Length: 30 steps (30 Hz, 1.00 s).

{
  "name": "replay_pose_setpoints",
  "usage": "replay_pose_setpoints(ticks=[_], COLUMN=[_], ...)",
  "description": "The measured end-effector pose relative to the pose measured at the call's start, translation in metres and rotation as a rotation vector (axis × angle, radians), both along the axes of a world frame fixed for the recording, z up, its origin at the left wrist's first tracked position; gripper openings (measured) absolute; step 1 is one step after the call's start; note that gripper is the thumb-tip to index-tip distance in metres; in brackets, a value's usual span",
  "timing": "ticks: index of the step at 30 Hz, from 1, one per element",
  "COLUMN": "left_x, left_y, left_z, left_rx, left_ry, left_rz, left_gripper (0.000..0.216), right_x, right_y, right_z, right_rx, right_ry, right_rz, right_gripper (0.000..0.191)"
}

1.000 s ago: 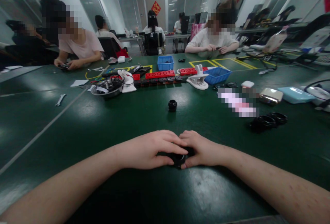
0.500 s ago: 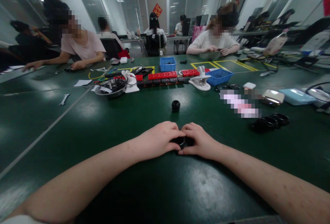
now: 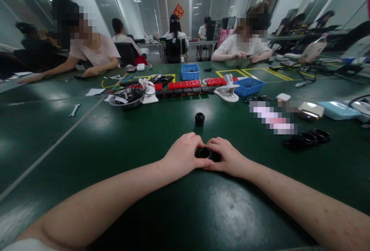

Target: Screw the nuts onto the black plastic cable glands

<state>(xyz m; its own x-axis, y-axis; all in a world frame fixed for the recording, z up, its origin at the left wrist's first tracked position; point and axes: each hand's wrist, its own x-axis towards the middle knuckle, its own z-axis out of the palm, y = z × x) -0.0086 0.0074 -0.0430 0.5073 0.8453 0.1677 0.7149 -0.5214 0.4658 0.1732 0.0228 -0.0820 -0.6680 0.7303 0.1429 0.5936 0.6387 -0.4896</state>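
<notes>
My left hand (image 3: 183,153) and my right hand (image 3: 226,156) rest together on the green table (image 3: 115,143), fingers curled round a small black ring-shaped part (image 3: 204,153) held between them. Its round opening faces up and shows between my thumbs. A second small black cylindrical part (image 3: 199,118) stands alone on the table a little beyond my hands.
Black rings (image 3: 310,138) lie at the right. Further back are red strips (image 3: 185,85), a white clamp (image 3: 228,91), two blue baskets (image 3: 190,71), a metal bowl of cables (image 3: 126,98) and a wrench (image 3: 74,109). Several people sit at the far side.
Both hands have slid forward over the table with the black part, away from me; the part's opening now shows between my thumbs.
</notes>
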Motion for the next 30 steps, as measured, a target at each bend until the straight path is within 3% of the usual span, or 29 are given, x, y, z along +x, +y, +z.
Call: replay_pose_setpoints(ticks=[6,10,16,21,30], left_x=[0.003,-0.002,-0.019,-0.027,-0.02], left_y=[0.0,0.001,0.013,0.023,0.022], left_z=[-0.008,-0.009,0.014,0.021,0.021], left_rx=[0.091,0.067,-0.086,-0.232,-0.182], left_ry=[0.053,0.005,-0.18,-0.11,0.011], left_rz=[0.029,-0.026,-0.343,-0.526,-0.5], left_gripper=[0.04,0.044,0.038,0.038,0.036], right_x=[0.0,0.001,0.003,0.003,0.002], right_y=[0.0,-0.001,-0.001,-0.001,0.0], right_z=[-0.001,0.0,0.0,0.0,0.001], right_rx=[0.001,0.002,-0.021,-0.025,-0.036], right_ry=[-0.004,0.001,0.03,0.012,0.007], right_rz=[0.004,0.001,0.016,-0.001,0.001], right_gripper=[0.037,0.04,0.04,0.04,0.038])
